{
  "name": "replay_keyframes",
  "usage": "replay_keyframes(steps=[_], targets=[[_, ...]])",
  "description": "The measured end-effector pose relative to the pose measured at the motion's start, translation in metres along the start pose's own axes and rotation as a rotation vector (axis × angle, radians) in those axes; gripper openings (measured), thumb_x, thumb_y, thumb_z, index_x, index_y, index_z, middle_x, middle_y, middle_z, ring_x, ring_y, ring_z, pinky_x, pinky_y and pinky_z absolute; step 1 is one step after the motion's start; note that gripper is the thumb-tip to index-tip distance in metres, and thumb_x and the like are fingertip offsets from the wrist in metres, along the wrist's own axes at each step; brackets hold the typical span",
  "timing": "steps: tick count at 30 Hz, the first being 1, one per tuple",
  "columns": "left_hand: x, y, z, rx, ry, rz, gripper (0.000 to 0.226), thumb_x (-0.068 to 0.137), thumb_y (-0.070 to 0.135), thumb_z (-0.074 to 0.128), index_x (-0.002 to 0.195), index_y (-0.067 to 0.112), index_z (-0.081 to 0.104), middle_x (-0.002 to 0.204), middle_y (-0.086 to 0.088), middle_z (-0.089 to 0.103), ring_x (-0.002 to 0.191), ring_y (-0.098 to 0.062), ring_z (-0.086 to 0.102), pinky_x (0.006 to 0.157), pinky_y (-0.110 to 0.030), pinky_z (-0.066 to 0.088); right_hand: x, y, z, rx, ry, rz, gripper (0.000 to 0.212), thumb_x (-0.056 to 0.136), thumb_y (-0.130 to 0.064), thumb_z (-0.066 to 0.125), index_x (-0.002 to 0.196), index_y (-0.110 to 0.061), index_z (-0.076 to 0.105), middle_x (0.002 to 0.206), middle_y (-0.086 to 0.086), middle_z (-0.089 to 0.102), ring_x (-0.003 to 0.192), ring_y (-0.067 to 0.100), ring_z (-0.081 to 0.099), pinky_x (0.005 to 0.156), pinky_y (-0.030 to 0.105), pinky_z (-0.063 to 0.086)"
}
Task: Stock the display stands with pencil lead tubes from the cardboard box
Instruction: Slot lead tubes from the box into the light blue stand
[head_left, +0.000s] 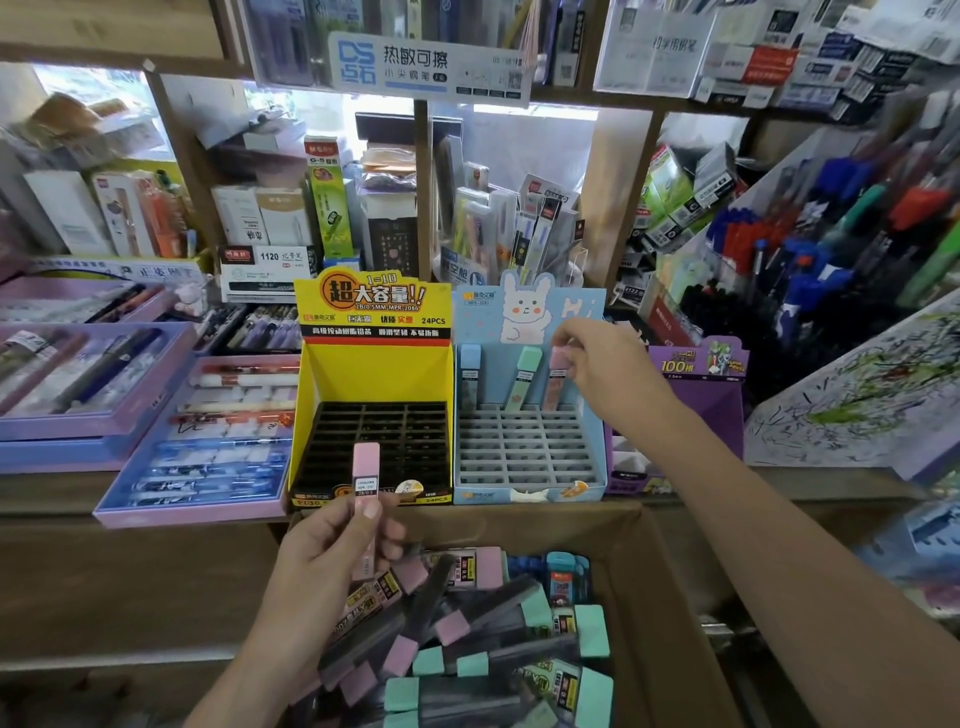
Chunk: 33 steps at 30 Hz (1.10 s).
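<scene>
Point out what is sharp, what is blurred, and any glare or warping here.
Head view, centre: the yellow display stand and blue display stand are sharp, print legible. Head view, right edge: the pens smear soft. Head view, back: light behind the shelving blows out white. Head view, edges: wide-angle lens bows the shelving.

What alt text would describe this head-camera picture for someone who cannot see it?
A person's right hand pinches a pink-capped lead tube in the back row of a blue display stand, beside two more tubes. The left hand holds another pink tube above a cardboard box of tubes.
</scene>
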<state>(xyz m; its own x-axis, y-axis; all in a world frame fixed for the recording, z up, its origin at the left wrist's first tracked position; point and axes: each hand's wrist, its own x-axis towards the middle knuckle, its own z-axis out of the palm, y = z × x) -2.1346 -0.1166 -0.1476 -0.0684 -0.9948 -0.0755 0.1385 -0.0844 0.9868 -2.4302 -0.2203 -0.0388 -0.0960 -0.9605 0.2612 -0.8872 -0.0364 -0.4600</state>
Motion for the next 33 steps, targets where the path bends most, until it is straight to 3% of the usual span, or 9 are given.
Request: replay_keyframes(steps=[6,10,13,16,18,22,25,29,33], targets=[[0.000,0.002,-0.001,-0.012,0.000,0.003,0.024,0.093,0.038,0.060,0.103,0.027,0.079,0.085,-0.009,0.073,0.075,-0.016,0.068,0.066,-0.022,0.058,-0.004,-0.011,0.007,-0.062,-0.044,0.062,0.037,0.093,0.008,0.049,0.122,-0.008,0.064,0.119,0.020,0.064,0.108,0.037,0.062,0.091,0.046,0.054],[-0.002,0.003,-0.002,0.003,-0.012,0.025,0.022,0.092,0.039,0.061,0.102,0.028,0.077,0.085,-0.011,0.074,0.074,-0.017,0.068,0.065,-0.022,0.058,-0.015,-0.015,0.011,-0.038,-0.006,0.048,0.030,0.093,0.006,0.049,0.117,-0.002,0.064,0.106,0.021,0.066,0.102,0.039,0.061,0.085,0.048,0.054],[-0.002,0.003,-0.002,0.017,-0.003,0.042,0.025,0.091,0.039,0.061,0.097,0.017,0.072,0.087,-0.014,0.075,0.074,-0.019,0.069,0.066,-0.022,0.058,-0.022,-0.016,0.012,0.019,0.014,0.036,0.031,0.093,0.006,0.047,0.117,-0.004,0.063,0.105,0.019,0.065,0.102,0.037,0.059,0.080,0.046,0.052],[-0.003,0.005,0.000,0.001,0.004,0.044,0.028,0.091,0.036,0.061,0.102,0.012,0.068,0.090,-0.017,0.076,0.078,-0.023,0.073,0.066,-0.024,0.060,-0.029,-0.014,0.009,0.076,0.034,0.023,0.044,0.094,0.003,0.047,0.136,-0.006,0.057,0.107,0.018,0.067,0.101,0.036,0.061,0.080,0.048,0.054],[-0.004,0.008,0.002,0.007,0.006,0.055,0.029,0.092,0.034,0.060,0.105,0.009,0.066,0.092,-0.017,0.078,0.083,-0.026,0.075,0.069,-0.026,0.062,-0.038,-0.011,0.005,0.131,0.066,-0.004,0.051,0.096,0.000,0.050,0.146,-0.010,0.050,0.095,0.012,0.069,0.088,0.029,0.064,0.075,0.049,0.055],[-0.004,0.023,0.011,0.113,-0.012,0.108,0.015,0.099,0.029,0.057,0.100,0.020,0.069,0.101,-0.004,0.080,0.091,-0.014,0.077,0.062,-0.017,0.057,-0.072,0.003,0.002,0.246,0.148,-0.063,0.030,0.097,-0.003,0.062,0.124,-0.015,0.069,0.078,-0.007,0.069,0.074,0.012,0.067,0.064,0.032,0.057],[0.001,0.038,0.021,0.238,-0.054,0.178,0.015,0.099,0.035,0.059,0.097,0.031,0.074,0.100,0.006,0.078,0.083,-0.003,0.070,0.061,-0.018,0.051,-0.111,0.018,0.013,0.338,0.055,0.008,0.025,0.096,-0.008,0.067,0.111,-0.028,0.070,0.083,-0.011,0.072,0.077,0.001,0.069,0.067,0.018,0.058],[0.019,0.053,0.046,0.308,-0.135,0.298,0.017,0.099,0.028,0.064,0.085,0.023,0.073,0.076,-0.007,0.069,0.076,-0.016,0.066,0.071,-0.021,0.053,-0.155,0.030,0.038,0.431,-0.135,0.161,0.034,0.097,-0.009,0.065,0.103,-0.042,0.065,0.090,-0.016,0.073,0.083,0.002,0.071,0.076,0.029,0.063],[0.049,0.055,0.078,0.389,-0.169,0.328,0.014,0.095,0.017,0.071,0.081,0.020,0.073,0.069,-0.004,0.064,0.062,-0.007,0.057,0.058,-0.021,0.046,-0.165,0.043,0.062,0.359,-0.376,0.249,0.018,0.098,-0.019,0.064,0.106,-0.034,0.067,0.089,-0.010,0.074,0.080,0.002,0.071,0.075,0.027,0.060]])
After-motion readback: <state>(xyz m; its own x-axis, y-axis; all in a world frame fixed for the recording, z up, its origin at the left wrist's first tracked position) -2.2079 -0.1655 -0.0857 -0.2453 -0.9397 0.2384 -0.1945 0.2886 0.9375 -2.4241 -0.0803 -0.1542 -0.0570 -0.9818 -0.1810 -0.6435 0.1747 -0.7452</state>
